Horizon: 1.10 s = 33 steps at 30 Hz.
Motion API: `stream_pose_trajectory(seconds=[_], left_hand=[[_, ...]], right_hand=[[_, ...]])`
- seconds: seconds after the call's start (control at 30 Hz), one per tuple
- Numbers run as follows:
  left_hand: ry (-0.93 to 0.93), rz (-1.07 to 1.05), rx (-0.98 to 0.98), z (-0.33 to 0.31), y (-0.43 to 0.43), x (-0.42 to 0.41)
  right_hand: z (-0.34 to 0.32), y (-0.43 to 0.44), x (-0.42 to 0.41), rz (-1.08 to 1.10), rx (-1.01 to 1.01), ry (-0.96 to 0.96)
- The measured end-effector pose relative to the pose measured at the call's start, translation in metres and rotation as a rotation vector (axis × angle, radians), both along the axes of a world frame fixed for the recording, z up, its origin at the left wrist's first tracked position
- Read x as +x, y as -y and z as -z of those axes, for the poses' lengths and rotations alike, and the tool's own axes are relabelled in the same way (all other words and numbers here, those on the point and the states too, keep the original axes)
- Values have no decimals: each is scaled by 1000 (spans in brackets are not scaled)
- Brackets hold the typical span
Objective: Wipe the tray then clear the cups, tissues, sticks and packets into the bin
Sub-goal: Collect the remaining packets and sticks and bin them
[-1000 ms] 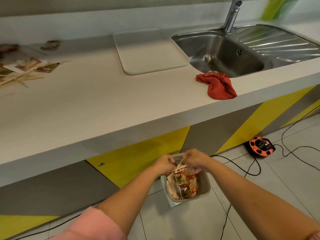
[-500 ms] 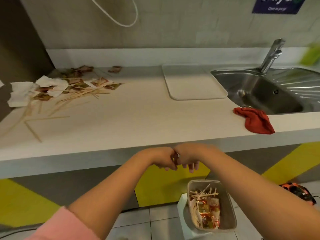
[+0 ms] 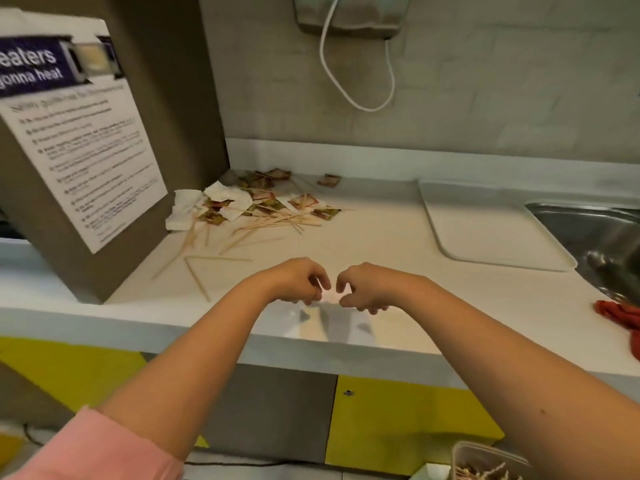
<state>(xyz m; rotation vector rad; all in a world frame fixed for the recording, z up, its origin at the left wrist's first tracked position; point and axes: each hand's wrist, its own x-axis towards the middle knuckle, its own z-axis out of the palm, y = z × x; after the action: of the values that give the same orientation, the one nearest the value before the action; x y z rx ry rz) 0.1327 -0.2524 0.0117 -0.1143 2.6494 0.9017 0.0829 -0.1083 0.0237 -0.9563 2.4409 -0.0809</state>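
Head view, looking down over the front edge of the worktop (image 3: 381, 244).

Left hand (image 3: 298, 282) and right hand (image 3: 367, 289): both at centre frame, side by side above the worktop's near edge, palms down, close but not touching. Fingers (image 3: 311, 273) of each hand loosely curled downward, thumb apart from the rest. Nothing seen in either grasp. Pink sleeve (image 3: 104, 448) on the left arm, lower left of frame.

Task items:
- Tray (image 3: 485, 226): pale, flat on the worktop, right of centre, its right edge just beside the sink (image 3: 595, 237).
- Tissues (image 3: 188, 209): crumpled white, upper left of centre, against the base of a grey box.
- Packets (image 3: 263, 181): red and green, scattered in the same pile towards the back wall; one lies apart to the right.
- Sticks (image 3: 270, 223): thin wooden, strewn through the pile and fanning out towards the near edge.
- Bin (image 3: 485, 462): only its rim shows at the lower right, below worktop level, sticks visible inside.
- Cups: cannot tell, none made out.

Other: red cloth (image 3: 620, 317) at the right edge of frame, near the sink. Printed notice (image 3: 86, 161) on the box face, upper left. White cable (image 3: 356, 81) looped on the wall, top centre.
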Motion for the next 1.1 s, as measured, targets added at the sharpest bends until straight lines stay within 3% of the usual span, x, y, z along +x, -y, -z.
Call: stream_pose_trajectory(seconds=[0.2, 0.33, 0.5, 0.63, 0.77, 1.1], left_hand=[[-88, -374, -26, 15, 79, -1], [-89, -645, -134, 30, 141, -3], [-66, -840, -336, 38, 185, 5], [19, -879, -406, 39, 207, 10], [125, -757, -435, 43, 215, 8], [-75, -797, -391, 52, 226, -6]], right_hand=[[13, 63, -18, -48, -62, -62], [25, 110, -32, -50, -167, -89], [41, 161, -43, -46, -292, -108], [47, 197, -47, -32, -370, -130], [60, 221, -51, -37, -351, -131], [69, 238, -67, -59, -262, -143]])
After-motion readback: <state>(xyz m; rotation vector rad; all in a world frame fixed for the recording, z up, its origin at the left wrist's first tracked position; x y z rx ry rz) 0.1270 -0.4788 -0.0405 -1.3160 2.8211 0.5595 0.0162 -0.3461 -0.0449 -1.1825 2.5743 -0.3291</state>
